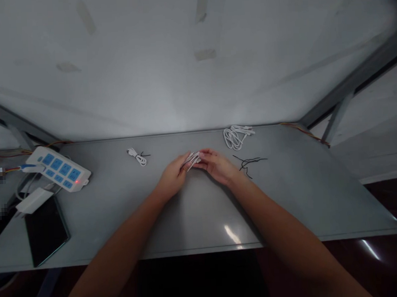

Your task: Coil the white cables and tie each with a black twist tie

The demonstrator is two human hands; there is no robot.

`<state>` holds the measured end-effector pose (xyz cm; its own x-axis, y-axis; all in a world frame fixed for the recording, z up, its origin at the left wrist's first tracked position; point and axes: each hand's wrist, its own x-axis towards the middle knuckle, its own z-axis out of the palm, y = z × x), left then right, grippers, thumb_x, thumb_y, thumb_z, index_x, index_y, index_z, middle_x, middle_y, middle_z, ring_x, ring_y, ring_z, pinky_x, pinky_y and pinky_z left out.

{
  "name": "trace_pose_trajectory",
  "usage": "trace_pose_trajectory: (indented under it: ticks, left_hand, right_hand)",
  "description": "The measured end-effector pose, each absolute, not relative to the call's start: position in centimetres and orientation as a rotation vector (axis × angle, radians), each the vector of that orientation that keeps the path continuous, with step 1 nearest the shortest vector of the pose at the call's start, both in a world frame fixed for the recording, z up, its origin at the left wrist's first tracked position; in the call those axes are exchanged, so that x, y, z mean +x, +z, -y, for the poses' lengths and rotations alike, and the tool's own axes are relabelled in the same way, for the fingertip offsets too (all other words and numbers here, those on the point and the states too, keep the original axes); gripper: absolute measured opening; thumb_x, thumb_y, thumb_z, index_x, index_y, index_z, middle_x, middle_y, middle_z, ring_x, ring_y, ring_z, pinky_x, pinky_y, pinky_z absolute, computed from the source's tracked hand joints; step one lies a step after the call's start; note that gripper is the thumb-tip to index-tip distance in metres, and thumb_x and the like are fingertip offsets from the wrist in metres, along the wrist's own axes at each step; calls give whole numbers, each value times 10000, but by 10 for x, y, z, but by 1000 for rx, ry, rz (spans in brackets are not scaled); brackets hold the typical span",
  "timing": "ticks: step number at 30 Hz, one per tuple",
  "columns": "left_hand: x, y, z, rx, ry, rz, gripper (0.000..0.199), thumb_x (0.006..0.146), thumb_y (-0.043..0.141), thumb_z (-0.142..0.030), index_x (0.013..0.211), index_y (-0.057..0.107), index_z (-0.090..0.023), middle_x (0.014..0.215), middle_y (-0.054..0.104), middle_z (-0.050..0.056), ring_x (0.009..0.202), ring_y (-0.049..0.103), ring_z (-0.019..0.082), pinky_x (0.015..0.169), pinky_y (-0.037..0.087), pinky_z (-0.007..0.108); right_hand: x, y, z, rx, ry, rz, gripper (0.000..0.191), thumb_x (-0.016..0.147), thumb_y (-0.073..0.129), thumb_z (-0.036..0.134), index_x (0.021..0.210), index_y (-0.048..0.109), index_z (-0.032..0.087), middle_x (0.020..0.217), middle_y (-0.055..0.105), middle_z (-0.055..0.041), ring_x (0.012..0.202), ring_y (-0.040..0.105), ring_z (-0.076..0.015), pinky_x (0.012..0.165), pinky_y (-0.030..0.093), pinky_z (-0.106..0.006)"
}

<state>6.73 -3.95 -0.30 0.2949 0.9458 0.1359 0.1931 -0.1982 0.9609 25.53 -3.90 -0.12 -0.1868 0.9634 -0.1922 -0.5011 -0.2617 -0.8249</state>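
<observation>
Your left hand (173,174) and right hand (219,167) meet above the table (202,223), both grasping a folded white cable (194,158) between the fingers; holding it from both sides seems to keep its strands gathered. I cannot tell whether anything is tied around it. Right of your grip, thin black ties (247,163) lie just beyond the wrist, probably for easy reach, with loosely looped cables (234,138) farther back, near the far edge. Left of your grip, a bundled cable (137,157) lies apart from these, apparently to keep it separate. Beyond your grip the wall (168,79) rises and limits forward reach; toward you, the tabletop runs between your forearms to the near edge, likely room enough for drawing back. The power strip (63,168) sits well left.
</observation>
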Motion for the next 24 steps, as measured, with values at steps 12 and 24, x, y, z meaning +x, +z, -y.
trace_pose_trajectory:
  ticks: [12,24]
  left_hand:
    - [75,12,42,1249,1095,-1175,28,875,742,-188,887,758,-208,910,720,40,879,648,194,811,484,258]
    - [75,1,49,1553,1068,-1215,105,893,736,-308,843,686,-231,868,612,45,905,566,229,838,438,274]
  right_hand:
    - [239,-9,42,-949,1642,855,372,831,752,565,896,685,205,913,723,-51,871,694,-199,743,600,-328]
    - [231,-13,48,-1092,1519,1011,369,868,698,571,803,533,247,587,518,63,480,457,-113,442,332,-250]
